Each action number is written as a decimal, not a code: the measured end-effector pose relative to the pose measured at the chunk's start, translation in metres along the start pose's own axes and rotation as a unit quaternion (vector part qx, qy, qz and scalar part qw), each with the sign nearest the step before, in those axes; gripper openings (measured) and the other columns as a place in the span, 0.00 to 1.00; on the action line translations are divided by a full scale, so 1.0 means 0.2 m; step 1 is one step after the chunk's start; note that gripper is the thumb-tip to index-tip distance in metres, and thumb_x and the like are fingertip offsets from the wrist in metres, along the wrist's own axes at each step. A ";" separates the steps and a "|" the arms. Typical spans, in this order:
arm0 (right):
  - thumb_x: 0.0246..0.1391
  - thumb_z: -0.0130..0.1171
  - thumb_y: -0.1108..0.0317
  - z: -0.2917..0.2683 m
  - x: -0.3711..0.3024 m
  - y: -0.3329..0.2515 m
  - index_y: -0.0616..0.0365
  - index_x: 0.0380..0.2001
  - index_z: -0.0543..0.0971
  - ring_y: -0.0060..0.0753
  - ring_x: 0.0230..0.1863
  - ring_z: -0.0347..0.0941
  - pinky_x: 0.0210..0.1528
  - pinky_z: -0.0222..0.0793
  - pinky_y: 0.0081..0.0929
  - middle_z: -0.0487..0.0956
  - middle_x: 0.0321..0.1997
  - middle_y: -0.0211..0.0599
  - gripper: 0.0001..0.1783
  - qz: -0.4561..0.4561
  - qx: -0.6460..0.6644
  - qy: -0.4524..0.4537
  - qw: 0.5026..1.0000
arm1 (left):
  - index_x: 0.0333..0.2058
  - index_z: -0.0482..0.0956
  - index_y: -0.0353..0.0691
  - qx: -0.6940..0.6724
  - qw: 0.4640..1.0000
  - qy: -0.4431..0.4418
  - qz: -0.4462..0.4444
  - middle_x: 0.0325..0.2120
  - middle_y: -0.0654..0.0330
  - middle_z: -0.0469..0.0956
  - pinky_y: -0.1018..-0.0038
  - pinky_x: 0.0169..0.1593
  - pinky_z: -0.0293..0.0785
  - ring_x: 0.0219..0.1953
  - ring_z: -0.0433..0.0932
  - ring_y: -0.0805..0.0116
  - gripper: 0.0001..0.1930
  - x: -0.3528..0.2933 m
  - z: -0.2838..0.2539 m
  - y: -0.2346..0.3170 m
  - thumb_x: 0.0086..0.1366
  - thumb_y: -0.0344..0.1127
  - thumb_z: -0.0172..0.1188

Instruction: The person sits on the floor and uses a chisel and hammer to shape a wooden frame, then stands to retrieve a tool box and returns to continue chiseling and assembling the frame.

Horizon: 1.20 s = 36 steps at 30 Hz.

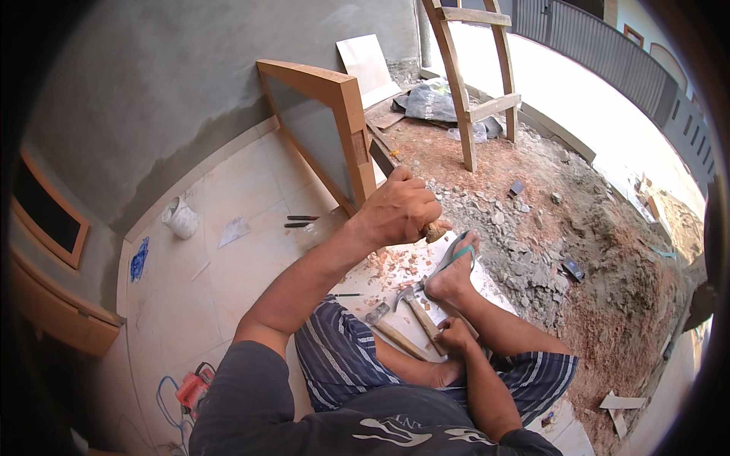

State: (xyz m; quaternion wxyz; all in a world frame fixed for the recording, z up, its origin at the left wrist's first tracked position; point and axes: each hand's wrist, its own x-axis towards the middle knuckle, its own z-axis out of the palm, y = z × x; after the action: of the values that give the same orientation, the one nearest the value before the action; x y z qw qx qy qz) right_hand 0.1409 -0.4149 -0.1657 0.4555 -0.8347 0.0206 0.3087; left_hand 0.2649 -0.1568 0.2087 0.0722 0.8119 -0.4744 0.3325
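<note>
My left hand (pixel 399 209) is closed round a chisel; the butt of its worn wooden handle (pixel 434 232) sticks out below the fist. Its flat dark blade (pixel 384 158) points up toward a notch (pixel 360 146) in the edge of a wooden-framed panel (pixel 348 106). Whether the tip touches the wood I cannot tell. Low by my shin, my right hand (pixel 456 337) curls its fingers at the handle of a claw hammer (pixel 423 315), whose head rests on the floor. A second hammer (pixel 397 332) with a blunt head lies beside it.
Wood chips (pixel 391 267) cover the floor by my sandalled foot (pixel 452 277). Two dark slim tools (pixel 301 221) and a white bucket (pixel 180 218) are to the left. A red power tool (pixel 196 389) sits lower left. Rubble (pixel 517 251) and a wooden ladder-like stand (pixel 464 91) are right.
</note>
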 end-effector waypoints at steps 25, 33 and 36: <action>0.43 0.79 0.71 0.01 -0.04 -0.04 0.66 0.43 0.83 0.27 0.33 0.78 0.35 0.74 0.29 0.83 0.32 0.36 0.23 0.016 0.026 0.010 0.999 | 0.12 0.63 0.47 -0.069 0.977 0.192 -0.064 0.10 0.62 0.66 0.64 0.35 0.57 0.17 0.66 0.63 0.26 0.05 -0.02 -0.10 0.62 0.42 0.70; 0.43 0.79 0.71 0.00 -0.03 -0.01 0.65 0.43 0.83 0.25 0.32 0.77 0.33 0.72 0.28 0.82 0.32 0.34 0.23 0.012 0.033 0.001 0.999 | 0.12 0.63 0.48 -0.069 0.981 0.173 -0.045 0.12 0.63 0.66 0.65 0.35 0.56 0.18 0.66 0.63 0.26 0.05 -0.04 -0.12 0.62 0.42 0.71; 0.42 0.80 0.70 0.00 -0.03 -0.02 0.65 0.43 0.84 0.25 0.33 0.77 0.34 0.73 0.28 0.83 0.32 0.34 0.23 0.023 0.033 -0.008 0.999 | 0.12 0.64 0.47 -0.074 0.980 0.177 -0.045 0.11 0.64 0.66 0.65 0.35 0.56 0.18 0.67 0.63 0.26 0.05 -0.04 -0.12 0.61 0.42 0.71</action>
State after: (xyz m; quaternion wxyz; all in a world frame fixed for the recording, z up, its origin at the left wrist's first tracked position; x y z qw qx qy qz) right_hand 0.1371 -0.4135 -0.1594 0.4754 -0.8163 0.0468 0.3248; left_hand 0.2839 -0.1468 0.2262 0.2294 0.7535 -0.4402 0.4311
